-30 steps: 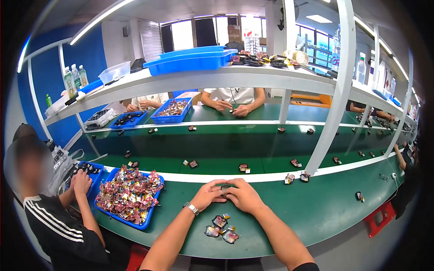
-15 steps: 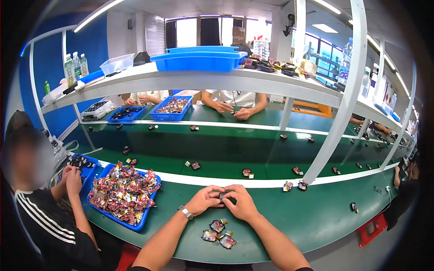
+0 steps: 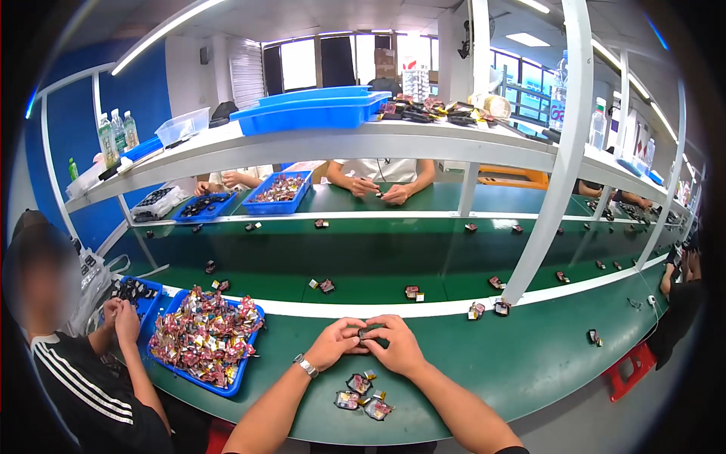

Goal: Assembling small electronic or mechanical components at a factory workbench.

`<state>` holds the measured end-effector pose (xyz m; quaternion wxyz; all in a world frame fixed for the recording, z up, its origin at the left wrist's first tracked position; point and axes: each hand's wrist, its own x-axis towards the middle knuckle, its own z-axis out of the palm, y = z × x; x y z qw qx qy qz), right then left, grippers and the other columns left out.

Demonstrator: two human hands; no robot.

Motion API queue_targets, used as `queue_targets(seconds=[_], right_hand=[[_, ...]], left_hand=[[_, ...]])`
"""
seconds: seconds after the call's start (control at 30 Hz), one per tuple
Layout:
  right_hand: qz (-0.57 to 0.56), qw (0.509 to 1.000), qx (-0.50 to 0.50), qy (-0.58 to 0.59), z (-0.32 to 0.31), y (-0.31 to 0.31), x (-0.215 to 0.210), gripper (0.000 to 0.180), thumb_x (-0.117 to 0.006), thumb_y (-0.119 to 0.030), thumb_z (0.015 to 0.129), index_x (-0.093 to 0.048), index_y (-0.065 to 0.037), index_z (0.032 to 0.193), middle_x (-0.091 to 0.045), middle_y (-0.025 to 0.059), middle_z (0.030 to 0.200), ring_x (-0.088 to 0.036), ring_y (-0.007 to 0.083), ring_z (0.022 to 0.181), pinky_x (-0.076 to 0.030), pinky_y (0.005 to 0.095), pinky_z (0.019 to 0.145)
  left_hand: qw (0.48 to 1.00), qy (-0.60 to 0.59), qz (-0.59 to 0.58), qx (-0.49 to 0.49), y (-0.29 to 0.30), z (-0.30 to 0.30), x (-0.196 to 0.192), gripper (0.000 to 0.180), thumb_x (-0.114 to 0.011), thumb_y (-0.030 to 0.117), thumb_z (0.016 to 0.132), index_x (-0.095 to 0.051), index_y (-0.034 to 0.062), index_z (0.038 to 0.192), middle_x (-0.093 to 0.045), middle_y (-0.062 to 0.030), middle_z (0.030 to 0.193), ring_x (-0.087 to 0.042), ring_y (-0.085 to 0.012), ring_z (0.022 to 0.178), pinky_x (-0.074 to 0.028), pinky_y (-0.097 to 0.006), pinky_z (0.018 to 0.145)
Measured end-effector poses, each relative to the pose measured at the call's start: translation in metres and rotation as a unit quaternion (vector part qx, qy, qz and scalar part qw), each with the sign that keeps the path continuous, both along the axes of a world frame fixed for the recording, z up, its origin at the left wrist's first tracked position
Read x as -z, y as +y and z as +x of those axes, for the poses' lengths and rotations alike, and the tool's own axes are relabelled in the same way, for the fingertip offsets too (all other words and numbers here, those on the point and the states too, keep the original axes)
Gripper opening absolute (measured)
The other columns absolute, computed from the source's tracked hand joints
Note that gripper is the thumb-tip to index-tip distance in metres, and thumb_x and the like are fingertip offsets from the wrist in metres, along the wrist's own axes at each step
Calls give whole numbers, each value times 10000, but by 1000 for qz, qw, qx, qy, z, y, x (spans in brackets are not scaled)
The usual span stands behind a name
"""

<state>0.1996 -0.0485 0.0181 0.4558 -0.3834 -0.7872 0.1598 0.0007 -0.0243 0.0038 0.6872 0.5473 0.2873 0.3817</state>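
My left hand (image 3: 338,343), with a silver watch on the wrist, and my right hand (image 3: 397,348) meet over the green table. Between them they pinch a small dark piece (image 3: 363,339), mostly covered by the fingers, so its exact kind is hidden. Both hands have their thumbs and fingertips pressed together on it. Between my forearms lies a group of three small electronic assemblies, each with a dark rim, red parts and a yellow-and-silver tab: one farthest away (image 3: 359,384), one at the left (image 3: 348,399) and one at the right (image 3: 377,408).
A blue tray (image 3: 236,384) heaped with red circuit pieces stands left, beside a co-worker (image 3: 91,378) handling black parts. Similar assemblies (image 3: 412,292) dot the green strip beyond the white rail (image 3: 302,309). A white post (image 3: 552,189) and shelf (image 3: 302,144) rise ahead.
The whole view has shifted slightly. My hands stay together on the dark piece, with only small finger movements. The three assemblies keep their arrangement on the table.
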Motion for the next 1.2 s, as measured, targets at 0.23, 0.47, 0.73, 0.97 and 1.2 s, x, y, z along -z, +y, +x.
queue_targets(seconds=[0.23,0.47,0.73,0.97,1.2], right_hand=[[18,1000,25,6,-6,2,5,113,-700,-92,781,-719,-85,892,-628,53,1112,-563,264,1082,-481,366,911],[1,1000,16,17,-5,3,7,153,-715,-74,763,-727,-98,914,-638,52,1111,-569,265,1066,-477,378,911],[5,999,29,41,-10,-3,6,157,-720,-77,762,-725,-98,918,-630,59,1130,-563,269,1087,-475,384,927],[36,999,19,24,-14,-5,1,194,-718,-67,764,-713,-95,955,-608,67,1171,-539,283,1127,-475,388,939],[17,1000,5,25,-12,-8,0,227,-704,-67,769,-689,-89,995,-575,82,1219,-511,296,1164,-440,393,988]], left_hand=[[1000,-13,-6,1,1,0,1,312,-453,-18,956,-459,39,1262,-600,-127,1192,-602,-215,1109,-531,-357,958],[1000,-12,-13,0,3,0,2,275,-467,3,967,-473,38,1239,-616,-126,1162,-615,-213,1083,-534,-382,949],[1000,-25,-9,-11,1,4,3,263,-472,1,967,-471,37,1227,-619,-126,1158,-620,-210,1070,-542,-379,936],[999,-35,0,-41,-1,0,8,266,-478,-7,961,-479,45,1222,-623,-129,1156,-627,-207,1059,-552,-359,910],[997,-15,37,-72,-3,6,7,255,-493,6,962,-480,31,1215,-614,-141,1169,-631,-208,1053,-557,-334,888]])
